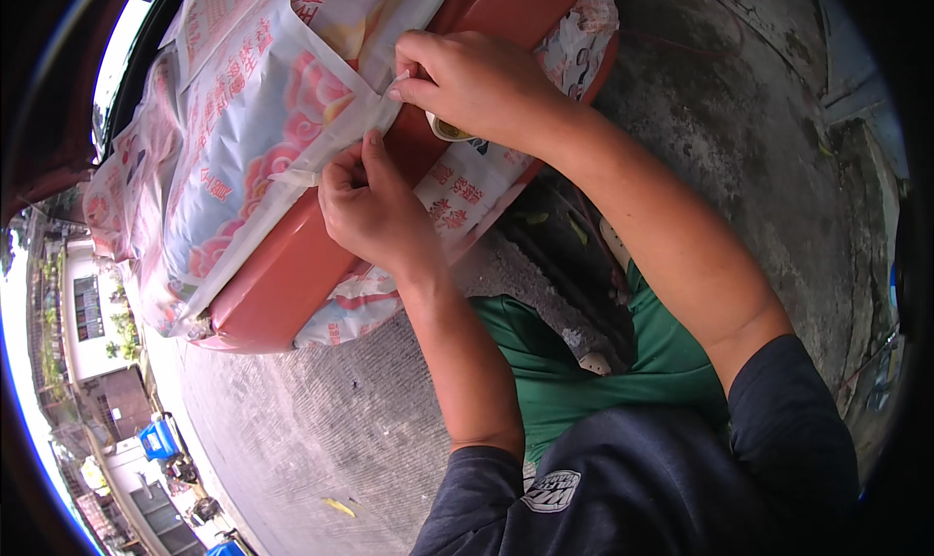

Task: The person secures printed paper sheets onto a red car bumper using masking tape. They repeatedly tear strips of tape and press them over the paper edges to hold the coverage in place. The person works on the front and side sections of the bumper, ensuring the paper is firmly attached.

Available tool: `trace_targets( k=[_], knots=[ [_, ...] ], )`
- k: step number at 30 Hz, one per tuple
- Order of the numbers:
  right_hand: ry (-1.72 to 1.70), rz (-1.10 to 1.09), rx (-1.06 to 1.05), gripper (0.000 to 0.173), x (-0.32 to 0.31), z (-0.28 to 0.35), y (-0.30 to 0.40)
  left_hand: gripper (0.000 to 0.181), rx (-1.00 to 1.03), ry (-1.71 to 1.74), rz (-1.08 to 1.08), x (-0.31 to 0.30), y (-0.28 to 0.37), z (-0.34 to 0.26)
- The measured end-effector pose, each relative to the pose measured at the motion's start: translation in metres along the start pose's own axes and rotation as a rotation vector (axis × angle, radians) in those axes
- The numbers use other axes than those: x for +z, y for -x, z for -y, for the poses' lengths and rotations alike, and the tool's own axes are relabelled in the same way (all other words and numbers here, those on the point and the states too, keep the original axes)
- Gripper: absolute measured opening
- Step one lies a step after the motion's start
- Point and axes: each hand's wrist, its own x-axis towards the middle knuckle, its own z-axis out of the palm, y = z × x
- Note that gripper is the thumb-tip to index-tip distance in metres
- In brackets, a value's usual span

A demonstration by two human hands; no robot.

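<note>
Printed plastic sheeting [226, 125] with red lettering and pink flowers covers the upper part of a red painted vehicle panel [284, 264]. A pale strip of masking tape [332, 144] runs along the sheeting's lower edge. My left hand [379, 213] grips this edge between thumb and curled fingers, and a short loose flap of tape sticks out beside it. Farther up the edge, my right hand [481, 82] pinches the tape between thumb and forefinger. A tape roll [446, 129] shows beneath my right palm, partly hidden; how it is held cannot be told.
More printed sheeting [460, 198] covers the panel's lower part. Concrete ground [314, 417] spreads below, with a fallen yellow leaf [339, 507]. A dark channel [554, 235] lies near my feet. Blue-covered vehicles [159, 439] and a white building [91, 322] stand at the left.
</note>
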Motion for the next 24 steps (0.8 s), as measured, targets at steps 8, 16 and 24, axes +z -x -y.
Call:
trace_targets(
  k=[8,16,24],
  knots=[
    [0.044,0.022,0.003,0.016,0.001,0.001,-0.006,0.029,-0.063,-0.004,0.047,-0.005,-0.004,-0.013],
    [0.071,-0.008,-0.03,0.019,0.0,0.001,-0.007,0.02,0.019,-0.1,0.067,-0.003,0.002,-0.012],
    [0.123,-0.08,-0.086,0.019,0.009,-0.005,-0.006,0.075,0.806,-0.472,0.505,-0.026,0.025,0.012]
  ],
)
